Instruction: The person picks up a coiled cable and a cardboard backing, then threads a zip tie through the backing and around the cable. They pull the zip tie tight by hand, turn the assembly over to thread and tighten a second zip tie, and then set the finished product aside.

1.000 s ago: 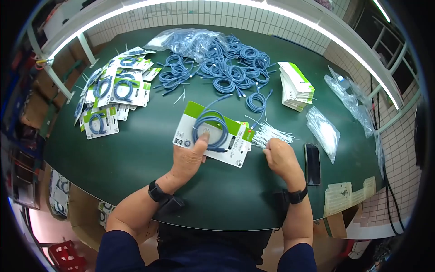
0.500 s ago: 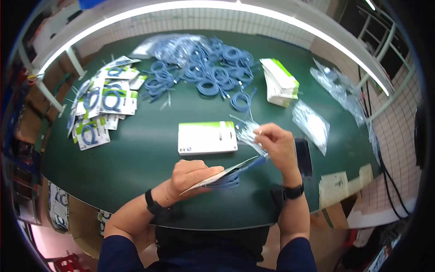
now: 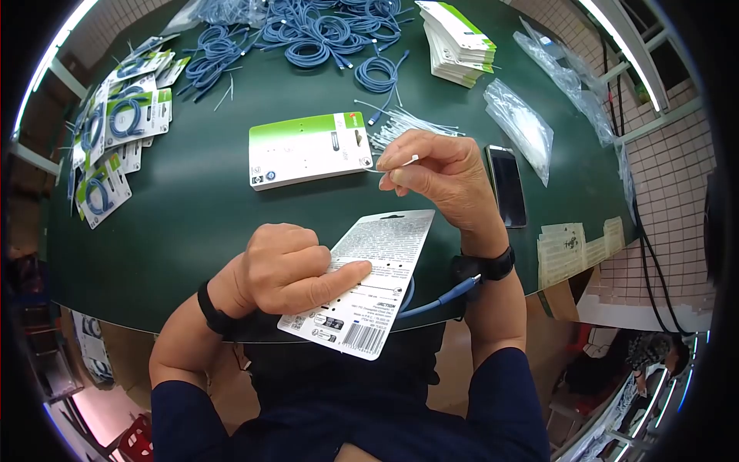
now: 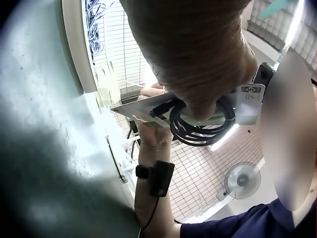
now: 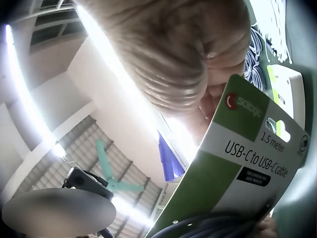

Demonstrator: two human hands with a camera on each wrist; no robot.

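In the head view my left hand (image 3: pixel 289 269) grips a printed card (image 3: pixel 369 285), its back side up, with the index finger lying across it. A coiled blue cable (image 4: pixel 203 126) is against the card's front in the left wrist view; its plug end (image 3: pixel 460 288) sticks out by my right wrist. My right hand (image 3: pixel 443 173) pinches a thin white tie (image 3: pixel 415 159) above the card. The card's green and white front (image 5: pixel 247 144) faces the right wrist camera. Behind the hands lie a stack of blank cards (image 3: pixel 308 150) and loose white ties (image 3: pixel 408 125).
Blue cable coils (image 3: pixel 331 35) lie at the back, with one coil (image 3: pixel 376 75) nearer. Packed cards (image 3: pixel 127 117) are piled at left. A taller card stack (image 3: pixel 458 46), plastic bags (image 3: pixel 519 127), a phone (image 3: pixel 506 185) and paper sheets (image 3: pixel 566 250) are at right.
My left hand has turned the card over from its front to its back and brought it closer to the body. My right hand has left the tie pile with a tie.
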